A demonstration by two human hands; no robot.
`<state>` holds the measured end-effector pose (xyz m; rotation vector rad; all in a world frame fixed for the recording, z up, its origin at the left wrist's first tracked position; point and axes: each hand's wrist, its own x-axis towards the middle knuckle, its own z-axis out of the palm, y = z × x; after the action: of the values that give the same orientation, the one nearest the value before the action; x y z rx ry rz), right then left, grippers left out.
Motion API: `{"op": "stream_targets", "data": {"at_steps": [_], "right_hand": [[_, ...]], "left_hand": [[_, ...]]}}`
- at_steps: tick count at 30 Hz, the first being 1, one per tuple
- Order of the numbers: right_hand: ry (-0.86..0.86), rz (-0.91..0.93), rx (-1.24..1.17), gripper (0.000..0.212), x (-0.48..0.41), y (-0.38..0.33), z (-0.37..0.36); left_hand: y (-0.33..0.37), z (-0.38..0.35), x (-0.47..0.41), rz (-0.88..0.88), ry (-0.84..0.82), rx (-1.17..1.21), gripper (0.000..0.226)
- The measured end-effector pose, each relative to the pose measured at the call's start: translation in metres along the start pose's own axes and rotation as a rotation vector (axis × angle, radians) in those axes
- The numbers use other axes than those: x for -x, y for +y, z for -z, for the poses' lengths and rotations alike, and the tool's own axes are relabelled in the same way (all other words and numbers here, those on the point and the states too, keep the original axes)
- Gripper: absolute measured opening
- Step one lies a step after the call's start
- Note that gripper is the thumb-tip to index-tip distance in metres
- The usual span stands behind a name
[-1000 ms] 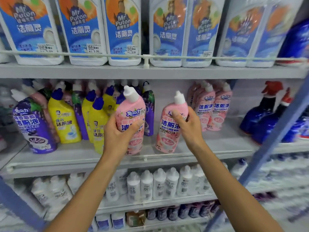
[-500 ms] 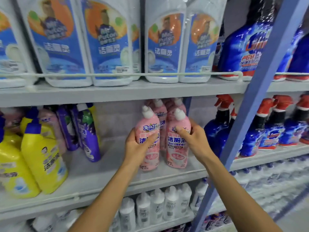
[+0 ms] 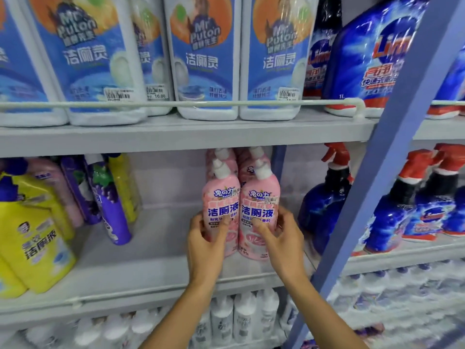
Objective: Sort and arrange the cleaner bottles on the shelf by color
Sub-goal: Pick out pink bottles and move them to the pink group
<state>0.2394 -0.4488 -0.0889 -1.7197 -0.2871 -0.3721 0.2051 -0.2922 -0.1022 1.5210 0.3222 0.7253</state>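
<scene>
Firmly curled, the left hand (image 3: 206,244) grips the left pink white-capped plastic cleaner bottle (image 3: 221,197) and the right hand (image 3: 281,238) the right pink bottle (image 3: 260,197), both upright and touching on the grey middle shelf (image 3: 151,268). Fingers hide their lower labels; the pink bottles behind (image 3: 246,167) are mostly covered.

The left pink bottle (image 3: 221,197) and the right pink bottle (image 3: 260,197), at the middle of the grey shelf (image 3: 151,263), are pale pink with white caps and dark blue letters. At the left edge of this shelf the yellow bottles (image 3: 32,243) have blue caps, and the purple bottles (image 3: 110,210) show a grape picture. The jugs (image 3: 206,59) on the upper shelf are white with blue and orange labels, and the spray bottles (image 3: 324,207) at the right are dark blue with red triggers.
</scene>
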Motion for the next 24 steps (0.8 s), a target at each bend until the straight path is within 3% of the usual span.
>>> {"op": "stream_targets", "data": {"at_steps": [4,9,16,24], "right_hand": [[-0.044,0.096,0.107,0.028,-0.019,0.007,0.005],[-0.048,0.100,0.123,0.046,-0.037,0.022,-0.005],[-0.022,0.100,0.060,0.044,-0.042,0.020,-0.013],[-0.195,0.008,0.067,0.064,-0.047,0.026,-0.012]], "left_hand": [[0.005,-0.008,-0.001,-0.046,0.014,0.017,0.028],[-0.002,-0.011,-0.019,-0.064,0.039,0.043,0.036],[-0.014,-0.015,-0.029,-0.040,0.048,-0.030,0.046],[-0.025,-0.014,-0.032,-0.009,-0.002,-0.211,0.058]]}}
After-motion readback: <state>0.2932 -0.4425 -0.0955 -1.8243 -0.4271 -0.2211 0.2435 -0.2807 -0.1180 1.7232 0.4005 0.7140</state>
